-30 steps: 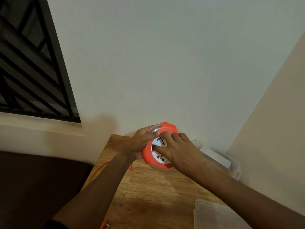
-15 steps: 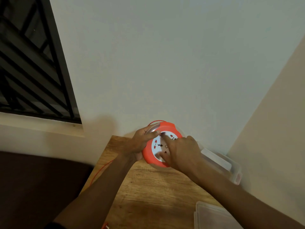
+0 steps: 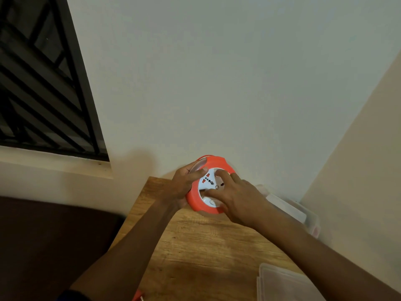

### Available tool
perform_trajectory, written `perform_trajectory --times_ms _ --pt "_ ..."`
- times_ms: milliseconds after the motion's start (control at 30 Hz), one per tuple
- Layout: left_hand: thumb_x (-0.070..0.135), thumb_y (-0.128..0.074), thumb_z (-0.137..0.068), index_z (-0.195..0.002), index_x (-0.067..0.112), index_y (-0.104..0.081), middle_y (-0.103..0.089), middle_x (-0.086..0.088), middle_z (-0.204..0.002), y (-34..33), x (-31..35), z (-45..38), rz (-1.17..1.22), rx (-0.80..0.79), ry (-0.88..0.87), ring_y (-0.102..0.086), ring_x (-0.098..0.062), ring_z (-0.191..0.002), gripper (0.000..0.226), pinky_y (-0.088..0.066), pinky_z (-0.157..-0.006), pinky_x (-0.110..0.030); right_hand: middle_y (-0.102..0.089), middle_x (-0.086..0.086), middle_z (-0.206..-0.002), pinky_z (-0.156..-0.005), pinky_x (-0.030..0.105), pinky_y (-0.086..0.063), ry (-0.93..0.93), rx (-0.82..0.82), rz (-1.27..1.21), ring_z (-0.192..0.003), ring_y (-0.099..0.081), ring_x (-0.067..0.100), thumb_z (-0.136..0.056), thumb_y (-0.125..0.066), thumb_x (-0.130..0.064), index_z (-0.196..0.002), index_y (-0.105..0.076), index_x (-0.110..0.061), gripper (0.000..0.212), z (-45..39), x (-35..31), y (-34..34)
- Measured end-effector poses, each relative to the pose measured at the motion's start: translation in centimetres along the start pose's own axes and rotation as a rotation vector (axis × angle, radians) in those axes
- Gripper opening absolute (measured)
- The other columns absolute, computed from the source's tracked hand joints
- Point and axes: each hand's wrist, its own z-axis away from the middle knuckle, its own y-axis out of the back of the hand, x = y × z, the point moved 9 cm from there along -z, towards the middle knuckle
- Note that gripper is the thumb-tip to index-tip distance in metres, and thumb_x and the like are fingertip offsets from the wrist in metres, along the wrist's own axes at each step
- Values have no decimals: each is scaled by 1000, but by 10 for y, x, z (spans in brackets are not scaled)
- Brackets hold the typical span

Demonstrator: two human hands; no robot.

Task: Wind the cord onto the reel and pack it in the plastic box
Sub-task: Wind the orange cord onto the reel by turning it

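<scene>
Fingers of the right hand (image 3: 238, 198) lie spread flat on the white socket face of the one reel (image 3: 207, 185), thumb low, index near the top. The left hand (image 3: 183, 185) curls around the reel's left rim, thumb across the front edge, gripping it. Two hands, one reel, held tilted above the far end of the wooden table (image 3: 195, 246), near the wall (image 3: 217, 83). The reel is orange with a white centre carrying red and dark socket holes. A thin loop of orange cord (image 3: 202, 157) shows at its top. One clear plastic box (image 3: 299, 213) sits behind the right wrist, partly hidden; one clear lid (image 3: 282, 283) lies at lower right. A barred window (image 3: 43, 83) fills the upper left.
</scene>
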Motion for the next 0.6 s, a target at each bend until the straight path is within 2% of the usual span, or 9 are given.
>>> perform_trajectory --times_ms 67,200,333,400,467,500,533,600 --pt "26 -75 -92 -140 19 -61 -74 -11 -127 -4 0 2 -46 -29 4 -76 -33 -107 51 -64 -77 -43 -30 17 -146 -89 45 -49 32 -60 72 -125 -38 36 -87 -64 -23 -142 -29 -45 69 1 -1 -5" --pt "25 -73 -94 -143 18 -60 -68 -12 -138 -8 -5 3 -98 -30 17 -72 -34 -115 51 -63 -85 -46 -48 17 -127 -86 45 -46 93 -65 225 -116 -46 37 -87 -67 -32 -140 -33 -40 63 -3 -7 -4" --pt "24 -76 -90 -124 29 -74 -75 -12 -125 -11 -1 2 -20 -59 -10 -75 -33 -109 34 -63 -80 -42 -61 13 -100 -70 38 -46 101 33 255 -87 -59 31 -85 -68 -29 -140 -32 -36 66 -7 -6 -2" --pt "25 -75 -90 -131 26 -68 -71 -11 -134 -12 2 0 6 -36 -36 -71 -33 -118 42 -62 -91 -47 -66 8 -91 -57 31 -42 -90 94 138 -72 -63 27 -84 -63 -40 -143 -27 -36 69 -9 7 2" --pt "24 -74 -90 -136 21 -65 -66 -7 -142 -10 5 -3 20 22 -86 -65 -31 -128 47 -54 -106 -51 -71 4 -90 -55 30 -46 -356 175 -78 -70 -66 27 -83 -51 -59 -141 -32 -36 65 -9 25 6" --pt "24 -74 -90 -132 22 -67 -65 -4 -143 -9 7 -4 14 57 -112 -63 -28 -131 43 -51 -110 -50 -72 3 -91 -58 31 -48 -459 212 -182 -73 -67 27 -82 -46 -66 -139 -38 -35 65 -8 33 5" --pt "23 -75 -91 -125 26 -71 -66 0 -142 -6 9 -4 11 88 -127 -62 -26 -132 35 -51 -110 -48 -73 3 -96 -62 33 -49 -532 234 -287 -79 -68 28 -81 -43 -69 -136 -44 -35 65 -7 39 1" --pt "22 -75 -92 -111 34 -77 -70 7 -135 -3 9 -3 18 117 -128 -67 -21 -126 22 -60 -96 -38 -69 3 -116 -77 38 -52 -631 226 -517 -99 -66 28 -83 -45 -64 -136 -48 -34 60 -7 47 -10"
